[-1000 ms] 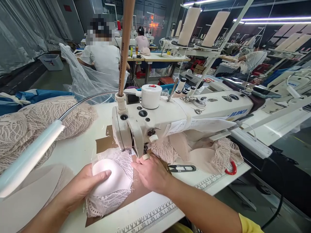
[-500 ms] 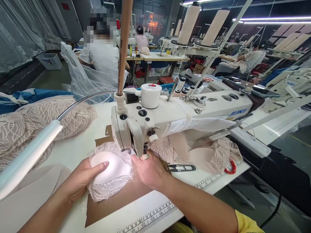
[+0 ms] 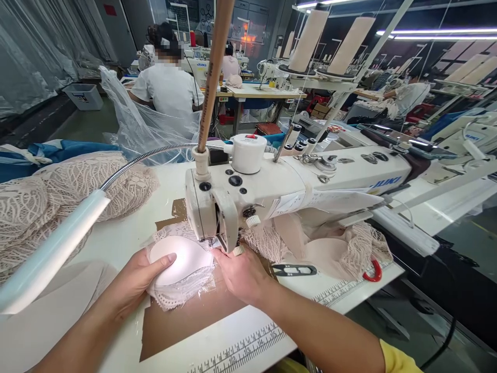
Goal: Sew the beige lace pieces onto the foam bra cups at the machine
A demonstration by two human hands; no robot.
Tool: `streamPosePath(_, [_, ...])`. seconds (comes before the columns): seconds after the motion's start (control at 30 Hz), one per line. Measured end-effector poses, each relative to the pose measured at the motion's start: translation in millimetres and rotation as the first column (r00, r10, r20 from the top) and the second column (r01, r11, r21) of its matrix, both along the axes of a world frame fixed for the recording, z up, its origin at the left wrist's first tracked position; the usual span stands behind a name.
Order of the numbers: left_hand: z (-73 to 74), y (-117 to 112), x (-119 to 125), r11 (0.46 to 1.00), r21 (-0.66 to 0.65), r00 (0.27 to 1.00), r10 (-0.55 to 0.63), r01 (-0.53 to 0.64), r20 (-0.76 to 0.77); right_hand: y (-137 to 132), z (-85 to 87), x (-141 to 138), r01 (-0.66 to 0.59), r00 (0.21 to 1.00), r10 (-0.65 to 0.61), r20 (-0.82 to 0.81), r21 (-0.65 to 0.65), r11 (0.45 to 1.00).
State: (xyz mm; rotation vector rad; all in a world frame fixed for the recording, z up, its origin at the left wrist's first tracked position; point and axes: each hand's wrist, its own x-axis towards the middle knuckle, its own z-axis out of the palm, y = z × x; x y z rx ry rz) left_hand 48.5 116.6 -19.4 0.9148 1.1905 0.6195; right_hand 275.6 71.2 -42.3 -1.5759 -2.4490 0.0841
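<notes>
Lace cup [image 3: 182, 264] lies below and left of the frame's centre, where our left hand [image 3: 132, 282] pinches it, probably for steadying it at the sewing machine [image 3: 279, 181], while we cannot tell whether our partly hidden right hand [image 3: 246, 277] pinches.

The cup [image 3: 182, 261] looks smooth and matt, its lace [image 3: 174, 297] rough, openwork cloth; the tape [image 3: 178, 331] glossy plastic, the gooseneck [image 3: 119, 170] shiny ribbed metal, the note [image 3: 328, 201] paper.

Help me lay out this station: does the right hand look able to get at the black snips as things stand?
Probably yes: the black snips lie uncovered on the tabletop beside the right hand, though its fingertips are beneath the machine head.
</notes>
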Motion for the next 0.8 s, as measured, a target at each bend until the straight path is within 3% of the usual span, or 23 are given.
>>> streamPosePath(0.27, [-1.7,-2.1,-2.9,1.0,0.016,0.999,-0.023,0.022,0.044,-3.1,-1.6,6.4,-0.126,0.991,0.126,-0.05,0.011,0.992])
streamPosePath(0.63, [3.6,-5.5,-1.7,0.995,0.094,0.996,0.033,-0.025,-0.088,0.8,2.4,-0.2,-0.082,0.996,0.083,0.041,-0.019,0.996])
streamPosePath(0.8, [5.6,-5.8,-8.2,0.986,0.158,0.981,-0.021,0.052,-0.194,0.6,3.8,-3.7,-0.024,0.997,0.026,0.068,-0.032,0.999])
